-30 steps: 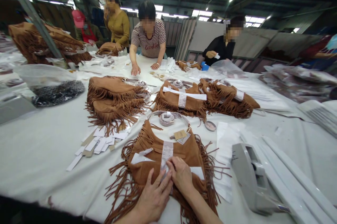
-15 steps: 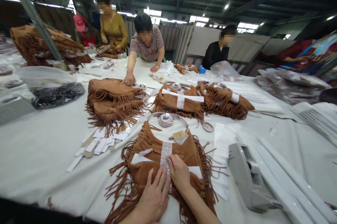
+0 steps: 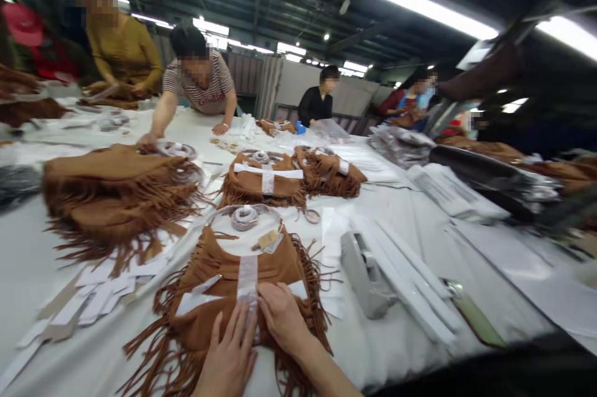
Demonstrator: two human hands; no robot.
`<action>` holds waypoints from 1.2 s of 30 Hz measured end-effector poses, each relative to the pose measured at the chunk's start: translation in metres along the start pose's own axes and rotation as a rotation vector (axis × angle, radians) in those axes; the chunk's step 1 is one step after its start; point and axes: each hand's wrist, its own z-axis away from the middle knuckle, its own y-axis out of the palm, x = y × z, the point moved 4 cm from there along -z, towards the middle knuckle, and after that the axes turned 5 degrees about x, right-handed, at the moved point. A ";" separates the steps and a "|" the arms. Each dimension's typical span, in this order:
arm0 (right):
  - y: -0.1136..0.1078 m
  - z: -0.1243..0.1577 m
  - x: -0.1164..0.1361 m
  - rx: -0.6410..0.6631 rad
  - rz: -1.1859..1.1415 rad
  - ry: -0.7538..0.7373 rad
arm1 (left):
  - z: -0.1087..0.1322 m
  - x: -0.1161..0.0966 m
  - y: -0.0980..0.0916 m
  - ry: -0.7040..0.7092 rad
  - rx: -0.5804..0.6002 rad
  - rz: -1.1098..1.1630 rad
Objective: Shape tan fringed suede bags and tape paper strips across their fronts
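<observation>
A brown fringed suede handbag (image 3: 219,319) lies flat on the white-covered table in front of me. A clear plastic strip (image 3: 247,272) runs down its middle, over a white paper band (image 3: 198,303). My left hand (image 3: 228,344) lies open on the strip's lower part, fingers stretched out. My right hand (image 3: 285,317) is curled at the strip's right edge, fingers closed on it; its fingertips are partly hidden. Above the bag's opening are a coiled strap (image 3: 244,218) and a tan hang tag (image 3: 268,239).
A grey tape dispenser (image 3: 366,275) and long white strips (image 3: 405,279) lie to the right. More fringed bags (image 3: 263,182) sit beyond, with a stack (image 3: 112,191) at left that a co-worker's hand (image 3: 148,143) touches. White paper pieces (image 3: 105,285) lie left; a roll of tape (image 3: 312,216) is behind.
My view has turned to the right, so the scene sits farther left and more of the table's right side shows. Both hands stay at the strip, with little change in their pose.
</observation>
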 end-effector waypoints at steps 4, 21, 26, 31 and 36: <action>-0.092 0.040 -0.083 -0.295 -0.050 0.535 | 0.005 0.000 0.012 -0.001 -0.043 0.075; -0.173 0.121 -0.213 -0.186 -0.394 0.985 | 0.010 0.000 0.016 -0.015 -0.040 0.092; -0.172 0.119 -0.216 -0.190 -0.473 0.978 | 0.011 -0.001 0.017 -0.011 -0.051 0.101; -0.175 0.123 -0.218 -0.297 -0.511 1.009 | 0.011 -0.002 0.016 -0.010 -0.042 0.088; -0.189 0.141 -0.210 -0.427 -0.483 1.027 | 0.011 -0.002 0.015 -0.006 -0.021 0.098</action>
